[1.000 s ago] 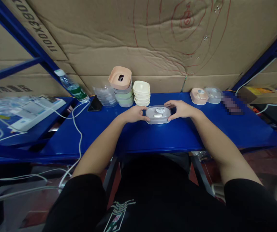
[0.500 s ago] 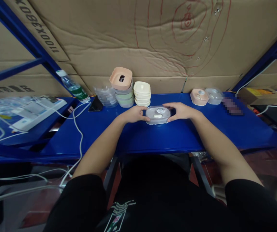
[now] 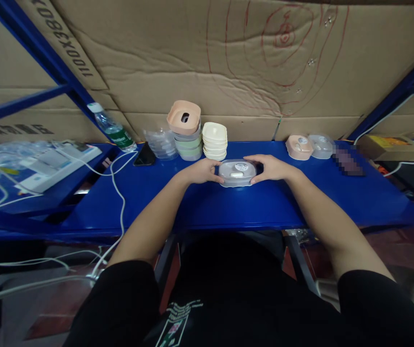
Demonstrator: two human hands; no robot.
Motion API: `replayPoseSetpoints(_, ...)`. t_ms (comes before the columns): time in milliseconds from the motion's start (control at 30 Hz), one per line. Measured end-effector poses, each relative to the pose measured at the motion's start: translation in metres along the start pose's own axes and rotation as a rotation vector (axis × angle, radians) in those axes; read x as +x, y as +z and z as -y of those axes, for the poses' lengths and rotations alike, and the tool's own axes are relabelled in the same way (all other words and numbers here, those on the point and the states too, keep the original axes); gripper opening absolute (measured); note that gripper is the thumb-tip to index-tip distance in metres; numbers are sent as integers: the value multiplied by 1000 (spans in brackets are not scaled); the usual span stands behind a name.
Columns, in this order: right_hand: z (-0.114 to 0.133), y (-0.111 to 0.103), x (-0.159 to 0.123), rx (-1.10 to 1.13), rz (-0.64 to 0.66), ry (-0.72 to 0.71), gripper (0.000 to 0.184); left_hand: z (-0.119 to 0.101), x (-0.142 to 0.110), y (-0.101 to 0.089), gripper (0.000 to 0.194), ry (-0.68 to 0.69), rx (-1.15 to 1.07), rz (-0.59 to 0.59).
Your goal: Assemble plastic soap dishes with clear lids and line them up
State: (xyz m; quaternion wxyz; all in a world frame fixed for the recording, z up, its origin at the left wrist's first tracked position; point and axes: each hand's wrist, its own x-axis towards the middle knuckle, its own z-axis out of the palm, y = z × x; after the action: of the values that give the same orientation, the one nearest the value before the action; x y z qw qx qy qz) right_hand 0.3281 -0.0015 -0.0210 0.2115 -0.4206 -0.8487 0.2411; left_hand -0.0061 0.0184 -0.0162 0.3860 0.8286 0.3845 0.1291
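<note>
A grey oval box with a lid [image 3: 236, 180] is at the middle of the blue table, with a round white sticker and a pale bar on its top. My left hand [image 3: 204, 172] grips its left end, thumb at the near side and fingers at the far side. At the right end my right hand [image 3: 270, 168] holds it the same way. Behind my left hand stand a stack of cream dishes [image 3: 214, 140] and a taller stack of pink, grey and green box shells [image 3: 187, 137].
Clear plastic cups [image 3: 160, 143] and a dark phone [image 3: 144, 155] lie left of the stacks, near a water bottle [image 3: 114, 130]. A pink box [image 3: 298, 147] and a grey box [image 3: 321, 146] stand at the back right. A white cable [image 3: 120, 197] crosses the table's left side.
The view has shifted slightly. Both hands keep their hold on the grey box, which stays in nearly the same place; the right fingers have shifted a little along its end.
</note>
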Motion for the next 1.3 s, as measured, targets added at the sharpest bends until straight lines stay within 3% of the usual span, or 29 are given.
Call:
replayPoseSetpoints(467, -1, 1, 1, 77, 39, 41, 114, 0, 1, 1, 65, 50, 178, -45)
replayPoseSetpoints(667, 2, 0, 1, 67, 55, 53, 113, -1, 1, 2, 66, -8, 142, -21)
replayPoseSetpoints(900, 2, 0, 0, 17, 71, 86, 135, 2, 3, 2, 59, 31, 77, -13)
replayPoseSetpoints(1100, 4, -1, 1, -21, 48, -18, 130, -1, 2, 2, 59, -11, 142, -17)
replayPoseSetpoints(1167, 5, -1, 2, 22, 52, -88, 119, -2, 2, 3, 57, -8, 150, -23)
replayPoseSetpoints(1300, 5, 2, 5, 97, 86, -131, 72, -3, 2, 4, 56, 27, 208, -29)
